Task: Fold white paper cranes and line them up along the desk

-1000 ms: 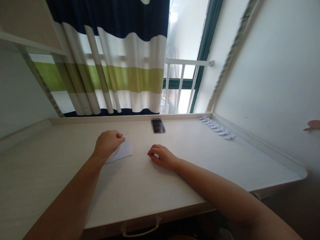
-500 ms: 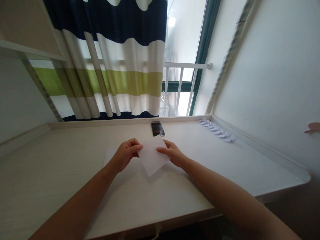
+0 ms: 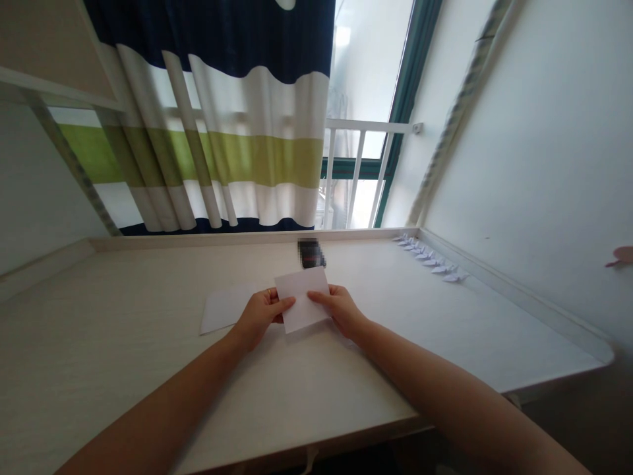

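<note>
A white sheet of paper (image 3: 302, 315) is held up above the desk between my two hands. My left hand (image 3: 261, 315) is closed on its left edge, thumb on the face toward me and fingers behind. My right hand (image 3: 343, 310) pinches the right side the same way, thumb lying on the paper. The fingers behind the sheet are mostly hidden. More white paper (image 3: 220, 310) lies flat on the desk just left of my left hand, which partly covers it.
A dark object (image 3: 310, 253), blurred out, lies beyond the sheet. Several folded white paper figures (image 3: 431, 259) stand in a row along the right edge of the pale desk (image 3: 123, 316). Behind the desk are a striped curtain (image 3: 267, 158) and a white window railing (image 3: 359, 142).
The held sheet has turned, from a corner pointing down to a nearly level lower edge. My left thumb has moved further onto it. More of the paper on the desk shows.
</note>
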`<move>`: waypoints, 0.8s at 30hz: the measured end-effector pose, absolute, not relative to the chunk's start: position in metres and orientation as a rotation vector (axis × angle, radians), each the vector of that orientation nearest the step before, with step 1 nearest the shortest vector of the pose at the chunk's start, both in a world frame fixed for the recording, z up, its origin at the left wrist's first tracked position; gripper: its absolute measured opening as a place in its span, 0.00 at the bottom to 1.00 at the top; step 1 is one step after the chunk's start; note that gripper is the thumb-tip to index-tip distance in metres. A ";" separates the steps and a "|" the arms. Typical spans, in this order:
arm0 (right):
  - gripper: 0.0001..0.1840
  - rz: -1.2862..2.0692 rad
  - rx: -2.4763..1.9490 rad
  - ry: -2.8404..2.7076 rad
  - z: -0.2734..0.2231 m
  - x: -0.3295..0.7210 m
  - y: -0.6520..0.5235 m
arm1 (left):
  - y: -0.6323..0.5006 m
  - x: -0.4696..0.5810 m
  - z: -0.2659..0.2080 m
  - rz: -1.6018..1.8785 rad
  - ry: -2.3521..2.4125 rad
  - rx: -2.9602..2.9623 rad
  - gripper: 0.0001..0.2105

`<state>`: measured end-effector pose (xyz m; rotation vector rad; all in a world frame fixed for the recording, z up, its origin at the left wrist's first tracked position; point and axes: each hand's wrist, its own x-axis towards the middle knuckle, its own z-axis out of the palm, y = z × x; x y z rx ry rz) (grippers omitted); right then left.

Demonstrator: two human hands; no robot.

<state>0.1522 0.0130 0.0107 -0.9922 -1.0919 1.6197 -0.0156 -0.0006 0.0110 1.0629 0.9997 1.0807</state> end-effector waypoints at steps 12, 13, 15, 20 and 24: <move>0.15 1.778 -0.859 -1.249 0.018 0.160 0.012 | -0.003 -0.020 0.019 1.113 1.020 1.112 0.14; 0.14 1.782 -0.846 -1.233 0.018 0.160 0.011 | -0.003 -0.019 0.019 1.118 1.009 1.102 0.15; 0.13 1.793 -0.813 -1.213 0.018 0.159 0.009 | -0.003 -0.019 0.018 1.133 0.991 1.101 0.15; 0.13 1.736 -0.763 -1.251 0.022 0.156 0.006 | -0.005 -0.019 0.023 1.227 0.977 1.098 0.17; 0.10 1.511 -0.795 -1.322 0.020 0.157 0.008 | -0.007 -0.019 0.029 1.164 0.888 0.916 0.18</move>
